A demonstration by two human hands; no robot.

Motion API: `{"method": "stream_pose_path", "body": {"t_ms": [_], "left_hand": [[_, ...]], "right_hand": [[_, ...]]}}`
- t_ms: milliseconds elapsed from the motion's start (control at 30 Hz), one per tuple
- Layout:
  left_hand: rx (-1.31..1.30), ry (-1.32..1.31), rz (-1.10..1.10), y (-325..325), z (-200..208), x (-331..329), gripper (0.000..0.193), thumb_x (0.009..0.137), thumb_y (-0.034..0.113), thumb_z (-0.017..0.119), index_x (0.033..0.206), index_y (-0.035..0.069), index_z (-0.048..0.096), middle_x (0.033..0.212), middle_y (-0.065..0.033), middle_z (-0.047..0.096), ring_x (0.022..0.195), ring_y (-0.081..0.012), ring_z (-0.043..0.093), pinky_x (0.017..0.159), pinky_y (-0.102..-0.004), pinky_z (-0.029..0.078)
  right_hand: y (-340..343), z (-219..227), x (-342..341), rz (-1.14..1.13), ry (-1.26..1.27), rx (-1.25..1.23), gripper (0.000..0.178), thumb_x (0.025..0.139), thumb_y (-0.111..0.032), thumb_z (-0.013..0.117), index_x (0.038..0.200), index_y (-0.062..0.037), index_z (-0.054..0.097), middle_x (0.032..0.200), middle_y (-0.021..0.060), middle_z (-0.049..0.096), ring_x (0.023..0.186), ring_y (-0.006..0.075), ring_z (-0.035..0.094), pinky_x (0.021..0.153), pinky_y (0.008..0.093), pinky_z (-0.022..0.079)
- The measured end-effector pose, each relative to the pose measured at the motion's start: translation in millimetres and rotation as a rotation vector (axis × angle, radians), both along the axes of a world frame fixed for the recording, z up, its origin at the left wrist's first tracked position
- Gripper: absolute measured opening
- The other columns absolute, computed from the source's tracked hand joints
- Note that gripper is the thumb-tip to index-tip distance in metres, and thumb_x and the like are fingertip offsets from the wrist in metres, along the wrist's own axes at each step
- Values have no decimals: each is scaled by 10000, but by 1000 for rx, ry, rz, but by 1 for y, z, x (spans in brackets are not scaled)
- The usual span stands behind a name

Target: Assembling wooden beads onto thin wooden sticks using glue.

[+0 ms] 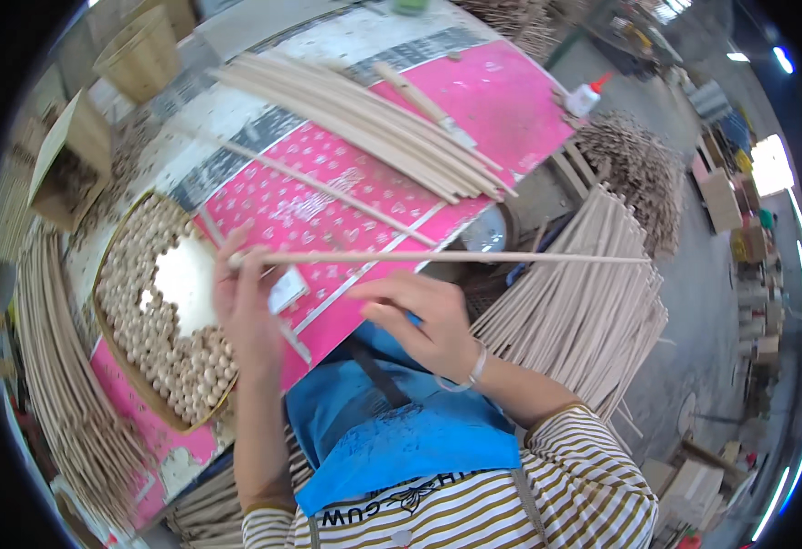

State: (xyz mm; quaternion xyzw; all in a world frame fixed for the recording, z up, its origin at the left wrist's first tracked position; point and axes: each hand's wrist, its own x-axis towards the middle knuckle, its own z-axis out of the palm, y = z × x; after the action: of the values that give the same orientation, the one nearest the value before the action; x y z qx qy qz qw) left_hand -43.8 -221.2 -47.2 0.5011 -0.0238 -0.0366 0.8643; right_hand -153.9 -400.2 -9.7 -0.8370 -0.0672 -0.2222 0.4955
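Pink-topped table, left hand pinching a rod by one end, right hand half-curled just beside it, beads at nine o'clock, sticks at twelve

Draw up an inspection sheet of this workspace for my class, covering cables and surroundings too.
Surface: pink covering, partly patterned, over a stained table.
Job's things: thin wooden rod, held up; tray of small wooden balls alongside.
Clutter: pale wooden strips, wooden-handled tool, red-tipped bottle.
Hands: left hand pinches near the rod's end; right hand open near it, contact unclear.
Cables: nothing seen.
Surroundings: large rod bundle, grey floor.
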Motion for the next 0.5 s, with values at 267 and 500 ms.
{"method": "stream_pose_path", "body": {"t_ms": [267, 500], "left_hand": [[218, -98, -80, 100, -16, 41, 434, 1054, 133, 490, 1464, 6, 425, 1103, -105, 638, 1027, -169, 631, 978, -347, 529], [176, -1, 80, 35, 21, 56, 384, 1090, 262, 441, 1344, -24, 472, 1010, -63, 588, 1046, -179, 582, 1024, -343, 465]], "right_hand": [[-101, -55, -81, -83, 139, -401, 255, 935, -312, 652, 1155, -184, 673, 858, 55, 598, 786, 236, 637, 609, 363, 513], [-74, -51, -104, -291, 49, -451, 185, 955, -210, 629, 1080, -79, 667, 804, 53, 574, 736, 212, 637, 588, 344, 503]]}}
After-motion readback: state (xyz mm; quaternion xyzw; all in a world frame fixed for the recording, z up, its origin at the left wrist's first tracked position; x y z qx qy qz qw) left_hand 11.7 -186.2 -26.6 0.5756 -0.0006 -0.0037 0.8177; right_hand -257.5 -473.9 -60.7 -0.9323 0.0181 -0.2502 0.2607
